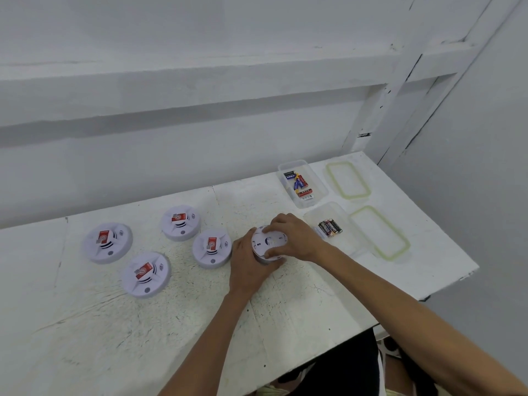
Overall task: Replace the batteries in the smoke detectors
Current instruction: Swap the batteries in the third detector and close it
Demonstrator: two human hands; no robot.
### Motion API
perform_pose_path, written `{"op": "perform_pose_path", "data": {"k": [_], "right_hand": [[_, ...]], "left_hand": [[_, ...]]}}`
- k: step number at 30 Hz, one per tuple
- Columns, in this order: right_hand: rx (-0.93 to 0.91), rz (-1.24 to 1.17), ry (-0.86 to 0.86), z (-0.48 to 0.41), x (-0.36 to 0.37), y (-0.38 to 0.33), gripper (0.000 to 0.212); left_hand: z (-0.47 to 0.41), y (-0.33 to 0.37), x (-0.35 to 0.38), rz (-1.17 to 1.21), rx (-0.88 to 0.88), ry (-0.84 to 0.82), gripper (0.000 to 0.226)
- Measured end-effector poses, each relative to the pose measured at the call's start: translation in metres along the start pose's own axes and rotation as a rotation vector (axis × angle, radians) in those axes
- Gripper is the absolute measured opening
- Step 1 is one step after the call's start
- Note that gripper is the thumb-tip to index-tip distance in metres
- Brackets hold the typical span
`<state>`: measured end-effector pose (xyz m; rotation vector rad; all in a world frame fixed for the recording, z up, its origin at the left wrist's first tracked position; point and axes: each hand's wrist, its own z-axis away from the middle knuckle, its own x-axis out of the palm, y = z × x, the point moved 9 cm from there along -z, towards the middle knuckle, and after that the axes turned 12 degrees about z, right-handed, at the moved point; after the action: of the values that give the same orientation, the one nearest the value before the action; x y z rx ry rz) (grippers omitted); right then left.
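Far out to the left of our left hand, a smoke detector point(107, 242) lies face up on the white table point(143, 338), with a red label on its top. Nearer to that hand lie a second detector point(146, 274) towards us and a third detector point(180, 222) towards the wall. A fourth detector point(212, 248) lies just beside the hand's knuckles, also face up. Our left hand point(248, 270) curls round the left side of the upturned detector point(268, 242) and grips it, back plate uppermost, at the table surface between both hands. Our right hand point(291, 237) arches over that back plate, with its fingers on the far edge and its thumb on the near edge, so it holds the detector from above. Just right of the right hand stands a clear box point(311, 217) holding black batteries point(330, 228). Beyond the hand, towards the wall, a second clear box point(320, 181) holds mixed batteries point(298, 184). Further right lie two lids edged in green, the near lid point(380, 232) and the far lid point(348, 180).
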<state>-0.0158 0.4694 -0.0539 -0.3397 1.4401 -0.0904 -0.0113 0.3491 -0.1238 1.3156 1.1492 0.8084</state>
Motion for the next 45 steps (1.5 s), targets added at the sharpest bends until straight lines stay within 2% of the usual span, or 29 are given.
{"op": "perform_pose_path", "data": {"k": [5, 11, 13, 15, 18, 20, 24, 30, 34, 40, 42, 45], "right_hand": [[0.019, -0.046, -0.034, -0.007, -0.003, 0.003, 0.058], [-0.031, -0.016, -0.082, -0.013, -0.001, -0.001, 0.056], [-0.05, 0.038, -0.101, -0.015, -0.001, -0.004, 0.058], [-0.076, 0.114, -0.075, -0.014, -0.003, -0.005, 0.061], [-0.104, 0.183, 0.019, -0.006, -0.004, -0.002, 0.063], [-0.072, 0.157, 0.075, -0.001, -0.003, 0.003, 0.066], [-0.069, 0.131, 0.176, 0.002, -0.006, 0.003, 0.078], [-0.113, 0.176, 0.304, 0.005, -0.004, 0.005, 0.073], [-0.118, 0.183, 0.329, 0.005, -0.001, 0.005, 0.069], [-0.239, 0.13, 0.224, 0.0, -0.003, -0.001, 0.068], [-0.261, 0.129, 0.195, -0.003, -0.006, -0.003, 0.069], [-0.284, 0.137, 0.242, -0.002, -0.009, -0.003, 0.069]], "left_hand": [[0.003, 0.003, 0.0, 0.053, -0.017, -0.006, 0.113], [0.005, 0.002, -0.008, 0.005, -0.051, 0.052, 0.111], [0.005, -0.003, -0.007, 0.007, -0.068, 0.047, 0.117], [0.003, -0.008, -0.003, 0.01, -0.069, 0.025, 0.119], [0.005, 0.006, -0.006, 0.0, -0.036, 0.038, 0.096], [0.007, 0.015, -0.011, -0.023, 0.002, 0.069, 0.089], [0.007, 0.007, -0.01, -0.091, -0.027, 0.08, 0.103], [0.008, 0.01, -0.013, -0.143, -0.042, 0.127, 0.104], [0.009, 0.014, -0.015, -0.131, -0.043, 0.137, 0.102], [0.006, 0.016, -0.013, -0.116, -0.08, 0.128, 0.099], [0.004, 0.013, -0.011, -0.126, -0.106, 0.106, 0.105], [0.002, 0.008, -0.005, -0.128, -0.115, 0.052, 0.113]]}}
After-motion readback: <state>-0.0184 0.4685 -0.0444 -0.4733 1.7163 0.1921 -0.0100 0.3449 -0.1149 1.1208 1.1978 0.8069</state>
